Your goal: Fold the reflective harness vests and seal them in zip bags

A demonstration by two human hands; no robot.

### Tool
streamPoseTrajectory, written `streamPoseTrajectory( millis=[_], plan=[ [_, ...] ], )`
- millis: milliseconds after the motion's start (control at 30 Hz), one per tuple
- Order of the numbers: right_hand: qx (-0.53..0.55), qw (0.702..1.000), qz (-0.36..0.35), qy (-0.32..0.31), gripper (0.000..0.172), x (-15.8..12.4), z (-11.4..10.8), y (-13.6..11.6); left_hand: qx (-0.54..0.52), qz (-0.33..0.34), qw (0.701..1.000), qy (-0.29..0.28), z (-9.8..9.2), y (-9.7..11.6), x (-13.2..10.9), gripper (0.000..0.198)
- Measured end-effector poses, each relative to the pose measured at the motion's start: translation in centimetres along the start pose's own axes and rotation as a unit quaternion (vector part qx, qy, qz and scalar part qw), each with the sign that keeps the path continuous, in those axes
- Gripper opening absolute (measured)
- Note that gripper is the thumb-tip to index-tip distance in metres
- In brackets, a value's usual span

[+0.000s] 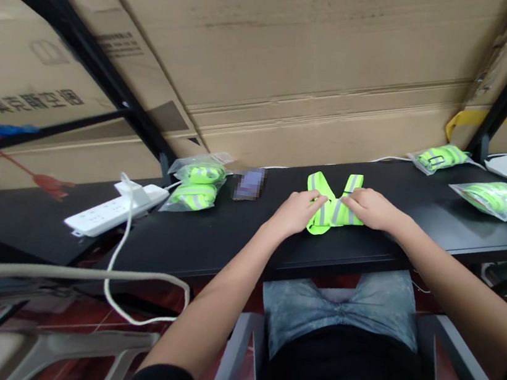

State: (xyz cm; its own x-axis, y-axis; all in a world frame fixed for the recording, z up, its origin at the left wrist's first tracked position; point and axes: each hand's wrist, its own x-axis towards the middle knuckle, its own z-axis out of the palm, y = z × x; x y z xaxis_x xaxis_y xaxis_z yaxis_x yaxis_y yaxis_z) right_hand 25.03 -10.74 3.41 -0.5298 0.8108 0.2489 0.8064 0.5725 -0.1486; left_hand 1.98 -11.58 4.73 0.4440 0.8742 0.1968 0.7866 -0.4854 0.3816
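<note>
The left hand (296,212) and right hand (375,209), apart, each pinch the vest (335,213): partly folded, straps splayed, unbagged (bright bundles (498,197) along the surface (229,230) are bagged).

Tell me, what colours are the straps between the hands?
The straps are bright yellow-green with grey stripes, best seen in the head view.

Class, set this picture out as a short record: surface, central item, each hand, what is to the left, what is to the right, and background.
Surface: black table
Central item: neon strap piece with grey stripes, lying on the table
Left hand: on the strap piece's left side
Right hand: on its right side
To the left: pixelated item, bagged neon bundles, white power strip
To the right: two bagged neon packs
Background: cardboard
</note>
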Motion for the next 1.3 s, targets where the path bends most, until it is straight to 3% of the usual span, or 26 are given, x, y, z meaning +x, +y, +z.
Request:
streamPoseTrajectory(
  millis=[100, 267, 400, 500, 600, 700, 800, 967, 1067, 1300],
  plan=[
    [-0.025, 0.999, 0.040, -0.008, 0.050, 1.5, 0.9, 0.6, 0.006, -0.015, 1.000, 0.004, 0.9, -1.4, 2.4, 0.041],
    [-0.057, 0.997, 0.034, 0.030, 0.036, 1.9, 2.0, 0.4, 0.026, -0.023, 0.997, 0.072, 2.0, -1.8, 3.7, 0.016],
    [-0.086, 0.992, 0.045, 0.076, 0.028, 1.5, 2.0, -0.1, 0.036, 0.010, 0.996, 0.085, 1.3, -1.0, 2.5, 0.018],
    [-0.097, 0.991, 0.040, 0.077, 0.035, 0.7, 1.8, -0.5, 0.035, 0.047, 0.995, 0.077, 0.6, -0.7, 0.5, 0.034],
    [-0.091, 0.993, 0.013, 0.074, 0.044, -0.7, 1.6, -0.9, 0.044, 0.092, 0.992, 0.069, 0.6, -0.8, -2.0, 0.035],
    [-0.059, 0.994, -0.041, 0.078, 0.048, -2.5, 1.5, -1.1, 0.081, 0.084, 0.991, 0.073, 1.3, -0.5, -3.7, 0.046],
    [-0.002, 0.996, -0.037, 0.083, 0.052, -3.8, 1.5, -0.8, 0.138, 0.071, 0.986, 0.065, 2.4, 0.5, -3.9, 0.051],
    [0.022, 0.996, -0.061, 0.062, 0.034, -3.7, 1.4, 0.0, 0.184, 0.048, 0.981, 0.039, 3.1, 1.5, -2.2, 0.059],
    [0.030, 0.996, -0.051, 0.068, 0.034, -3.2, 1.5, 0.4, 0.152, 0.028, 0.987, 0.033, 2.4, 0.9, -1.3, 0.053],
    [0.107, 0.993, 0.009, 0.050, 0.035, -2.4, 1.2, 0.7, -0.052, -0.018, 0.998, -0.031, 1.1, -0.7, 1.0, 0.047]
  ],
)
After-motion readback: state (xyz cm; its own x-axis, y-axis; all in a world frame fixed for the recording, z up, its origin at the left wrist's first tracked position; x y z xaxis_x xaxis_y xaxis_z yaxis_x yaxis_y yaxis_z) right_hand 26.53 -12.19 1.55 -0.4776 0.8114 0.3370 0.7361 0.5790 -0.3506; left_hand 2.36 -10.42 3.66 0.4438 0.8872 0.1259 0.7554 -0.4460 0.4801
